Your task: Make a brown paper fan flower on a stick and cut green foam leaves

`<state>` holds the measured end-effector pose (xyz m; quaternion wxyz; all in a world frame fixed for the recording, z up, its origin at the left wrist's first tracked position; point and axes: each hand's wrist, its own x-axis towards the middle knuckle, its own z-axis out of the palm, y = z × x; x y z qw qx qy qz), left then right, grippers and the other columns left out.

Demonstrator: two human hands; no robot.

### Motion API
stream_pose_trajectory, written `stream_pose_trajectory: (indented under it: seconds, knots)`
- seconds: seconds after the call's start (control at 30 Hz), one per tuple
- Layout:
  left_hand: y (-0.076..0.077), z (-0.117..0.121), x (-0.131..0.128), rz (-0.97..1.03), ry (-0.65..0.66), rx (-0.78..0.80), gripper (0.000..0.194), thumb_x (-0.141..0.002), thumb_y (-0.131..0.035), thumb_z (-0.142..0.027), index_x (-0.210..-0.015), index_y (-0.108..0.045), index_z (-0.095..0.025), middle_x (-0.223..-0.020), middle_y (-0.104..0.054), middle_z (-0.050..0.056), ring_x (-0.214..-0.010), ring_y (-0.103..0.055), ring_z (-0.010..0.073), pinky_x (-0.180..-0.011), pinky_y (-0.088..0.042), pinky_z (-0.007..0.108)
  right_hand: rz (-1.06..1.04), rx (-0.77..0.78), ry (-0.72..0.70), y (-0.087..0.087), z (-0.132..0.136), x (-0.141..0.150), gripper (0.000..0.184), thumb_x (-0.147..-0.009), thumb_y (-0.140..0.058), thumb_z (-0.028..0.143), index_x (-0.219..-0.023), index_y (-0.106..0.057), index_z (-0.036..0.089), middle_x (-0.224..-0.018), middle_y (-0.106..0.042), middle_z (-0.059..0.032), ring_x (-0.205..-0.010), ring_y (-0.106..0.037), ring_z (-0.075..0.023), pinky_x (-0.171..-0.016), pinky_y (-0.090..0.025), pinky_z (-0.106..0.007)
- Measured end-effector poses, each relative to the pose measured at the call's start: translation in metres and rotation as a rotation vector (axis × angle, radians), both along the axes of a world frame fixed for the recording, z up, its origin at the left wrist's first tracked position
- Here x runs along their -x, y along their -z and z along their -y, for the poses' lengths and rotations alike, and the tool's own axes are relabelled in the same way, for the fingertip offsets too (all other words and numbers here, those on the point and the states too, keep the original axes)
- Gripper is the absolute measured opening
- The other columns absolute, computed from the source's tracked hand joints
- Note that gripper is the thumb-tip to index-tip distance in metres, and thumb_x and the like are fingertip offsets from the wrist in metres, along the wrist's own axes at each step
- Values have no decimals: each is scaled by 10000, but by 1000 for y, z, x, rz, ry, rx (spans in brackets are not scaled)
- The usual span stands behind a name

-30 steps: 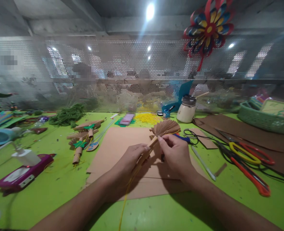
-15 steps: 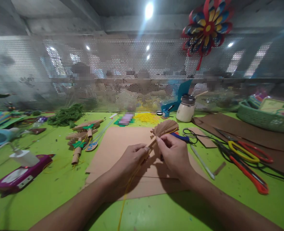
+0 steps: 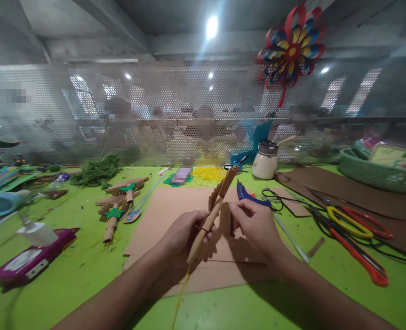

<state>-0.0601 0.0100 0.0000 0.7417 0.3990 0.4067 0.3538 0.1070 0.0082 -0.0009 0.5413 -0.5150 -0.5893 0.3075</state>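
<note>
Just right of centre in the frame, spotting a pleated paper fan [image 3: 229, 178], seen nearly edge-on and angled toward the upper right. Following on down to a rolled paper handle [image 3: 197, 246], slanting toward the lower centre and trailing a yellow thread [image 3: 180, 293] over the green table top [image 3: 216, 314]. Held clear above overlapping brown paper sheets [image 3: 168, 206]. Gripped, too, by the left hand [image 3: 185, 229]: wrapped round the handle near its middle, showing fingertips along its right side.

Over now to the right hand [image 3: 253, 222], poised just beside the fan but apart from it, curled inward, bringing thumb and forefinger close together. Pinching something fine? Cannot tell; too small to make out. Just beyond those knuckles, pointing up and left, a blue glue gun [image 3: 246, 192]; touching the hand or not, hard to say.

And the handling? Likely very light, probably stiff along the rolled handle yet soft and springy across the pleats. Dry and papery by the look of it, hardly slippery. Easily creased, so best taken by the handle, close under the fan, with gentle pressure, never by the pleat edges. Best not to tug that thread either.
</note>
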Motion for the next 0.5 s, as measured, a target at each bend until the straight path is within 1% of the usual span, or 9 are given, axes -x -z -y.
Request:
stream_pose_trajectory:
  seconds: [0.07, 0.1, 0.13, 0.23, 0.3, 0.4, 0.5]
  knots:
    - [1, -4, 1, 83, 39, 100, 267, -775, -456, -328, -702, -600, -115, -557, -509, 20, -458, -515, 160, -473, -439, 304, -7, 69, -58, 3, -4, -1, 298, -797, -582, 390, -628, -615, 147, -528, -528, 6, -523, -464, -137, -492, -347, -257]
    - [1, -5, 2, 126, 44, 116, 263, -773, -457, -308, -717, -611, -102, -576, -530, 31, -467, -520, 151, -486, -446, 293, -31, 107, -107, 4, -5, -1, 299, -791, -592, 400, -640, -630, 144, -538, -536, 0, -528, -471, -140, -493, -351, -259]
    - [0, -5, 2, 169, 39, 107, 250, -768, -460, -277, -744, -622, -88, -602, -555, 45, -483, -527, 142, -499, -449, 273, -75, 143, -170, 6, -7, -1, 295, -782, -606, 409, -663, -647, 142, -553, -549, -5, -532, -479, -142, -493, -357, -261]
    - [-1, -4, 4, 251, 32, 1, 240, -755, -460, -191, -828, -643, -54, -662, -607, 83, -528, -545, 122, -526, -435, 213, -282, 213, -404, 9, -9, -1, 280, -760, -645, 425, -786, -689, 149, -648, -620, -36, -571, -534, -156, -524, -400, -273]
    - [-1, -3, 4, 265, 49, -35, 239, -762, -454, -173, -839, -644, -50, -660, -615, 90, -528, -549, 123, -532, -429, 208, -394, 234, -526, 9, -9, -1, 283, -763, -654, 421, -858, -696, 158, -732, -656, -62, -634, -577, -171, -576, -434, -291]
    - [-1, -1, 4, 282, 67, -31, 232, -771, -431, -165, -789, -636, -59, -628, -605, 86, -501, -535, 124, -537, -426, 218, -496, 262, -612, 7, -7, 2, 289, -754, -678, 401, -901, -684, 152, -803, -668, -79, -685, -603, -178, -636, -461, -310]
    - [-3, 1, 2, 303, 90, 5, 236, -751, -422, -166, -745, -633, -60, -617, -599, 90, -495, -529, 127, -537, -424, 225, -588, 275, -653, 6, -6, 6, 286, -733, -710, 374, -901, -658, 148, -815, -658, -63, -656, -607, -161, -651, -477, -314]
